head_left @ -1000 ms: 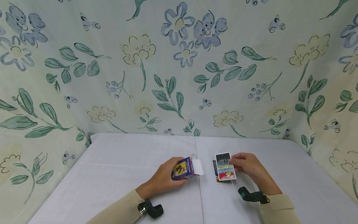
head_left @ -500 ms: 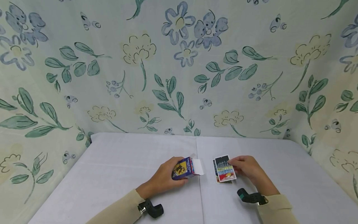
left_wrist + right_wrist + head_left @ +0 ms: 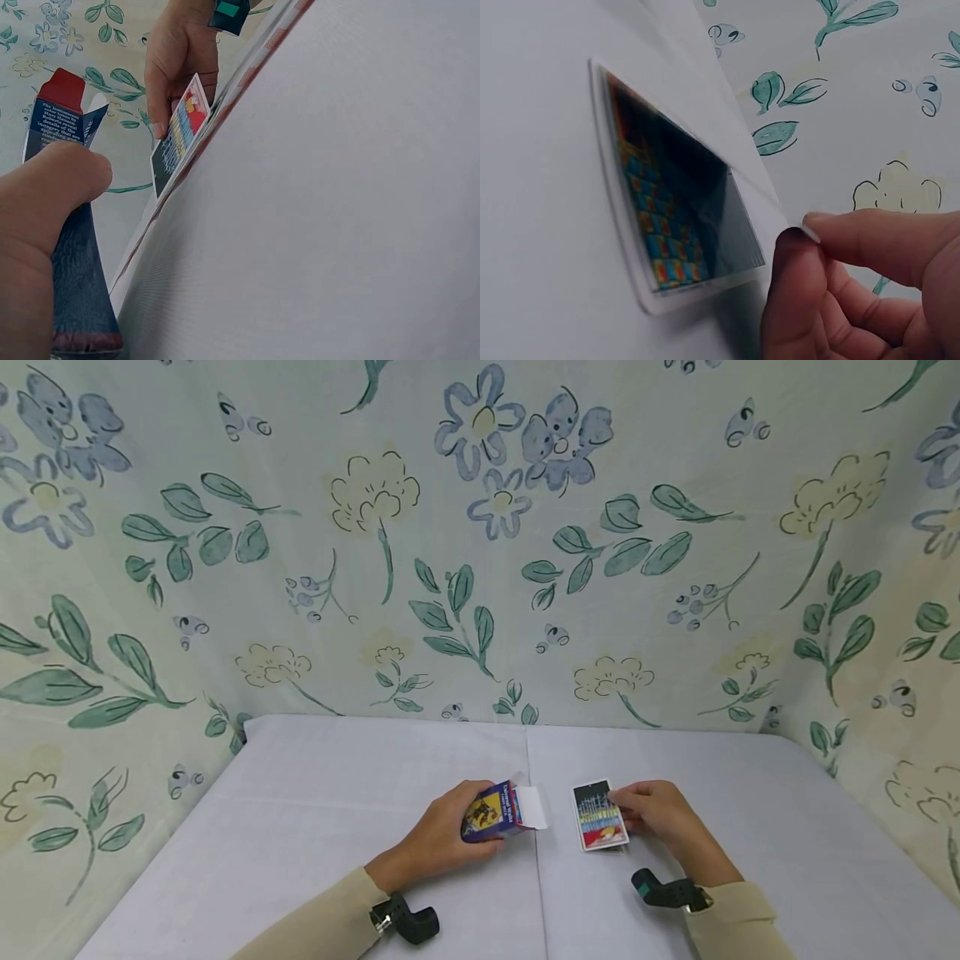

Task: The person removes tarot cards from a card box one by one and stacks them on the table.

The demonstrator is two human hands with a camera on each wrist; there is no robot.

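From where I stand, the right hand (image 3: 654,810) has a tarot card (image 3: 598,820) in a narrow grip, pinched at its side edge above a second tarot card (image 3: 660,221) on the white-covered worktop (image 3: 337,785). Little of the lower card shows past it from overhead; whether the two lie in full contact, I cannot tell. The left hand (image 3: 442,828) is wrapped round a Universal Waite card box (image 3: 491,812), its white flap (image 3: 531,808) folded out toward the cards. Step in hand, in my judgement: stacking one card upon the other. The next move calls for aligning edges, then loosening the pinch without dragging either card. A wrist camera (image 3: 667,892) juts out near the cards (a possible snag, by my reckoning). Floral fabric (image 3: 318,539) hangs behind.
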